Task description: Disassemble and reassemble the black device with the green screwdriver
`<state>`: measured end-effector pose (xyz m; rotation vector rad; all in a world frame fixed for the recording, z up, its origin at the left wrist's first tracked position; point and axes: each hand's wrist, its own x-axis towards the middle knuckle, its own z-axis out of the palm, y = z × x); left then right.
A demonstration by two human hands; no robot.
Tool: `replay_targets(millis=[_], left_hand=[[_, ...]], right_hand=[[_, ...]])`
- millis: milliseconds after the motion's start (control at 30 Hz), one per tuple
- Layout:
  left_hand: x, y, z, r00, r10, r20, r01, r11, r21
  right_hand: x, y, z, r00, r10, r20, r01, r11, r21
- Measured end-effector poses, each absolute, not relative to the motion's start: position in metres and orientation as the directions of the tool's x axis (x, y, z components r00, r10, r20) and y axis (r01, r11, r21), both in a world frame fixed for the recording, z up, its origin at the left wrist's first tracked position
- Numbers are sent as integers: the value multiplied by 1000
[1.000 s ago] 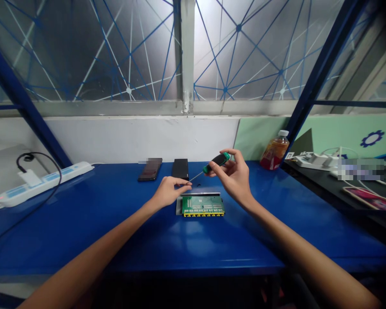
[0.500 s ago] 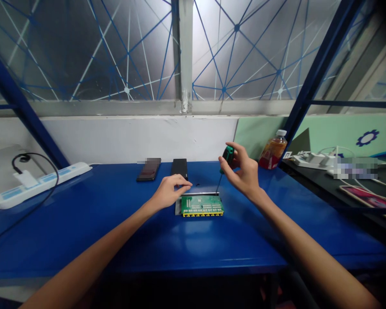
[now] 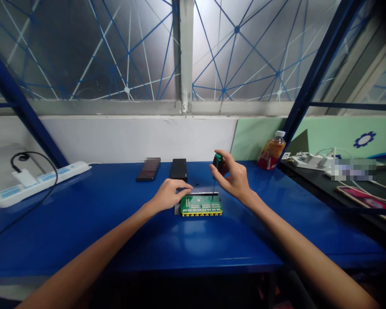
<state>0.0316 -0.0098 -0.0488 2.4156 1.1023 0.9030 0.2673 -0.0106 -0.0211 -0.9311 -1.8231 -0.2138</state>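
**While a screwdriver (image 3: 217, 163) is gripped in the right hand (image 3: 234, 175), its tip is held at a green circuit board (image 3: 197, 205)**

The board is laid on a blue desk (image 3: 122, 240). By its far left corner, the left hand (image 3: 169, 193) is held narrow; any grip cannot be told. Behind it, leftward, a black box (image 3: 179, 168) and phone (image 3: 149, 170) are placed; far right, a bottle (image 3: 272, 152).

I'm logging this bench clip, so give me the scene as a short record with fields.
Right hand: holds green-and-black screwdriver, shaft down toward circuit board
Left hand: fingertips at circuit board's far left corner
Circuit board: green, yellow near edge
Behind: dark smartphone, black box
Left side: white power strip
Right side: white-capped bottle
Surface: blue table
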Motion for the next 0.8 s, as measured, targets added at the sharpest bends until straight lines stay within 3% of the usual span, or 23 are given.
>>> replay_targets(millis=[300, 500, 667, 800], left_hand=[[31, -10, -52, 533, 731, 426, 585, -682, 440], [30, -8, -57, 561, 687, 461, 583, -724, 370], [31, -10, -55, 563, 664, 492, 580, -742, 337], [32, -12, -52, 543, 624, 561, 582, -762, 284]], right_hand=[[265, -16, -15, -150, 536, 831, 638, 694, -333], [265, -16, -12, -151, 519, 841, 713, 647, -271], [266, -15, -12, -166, 569, 806, 693, 648, -315], [267, -14, -11, -163, 557, 815, 725, 628, -284]])
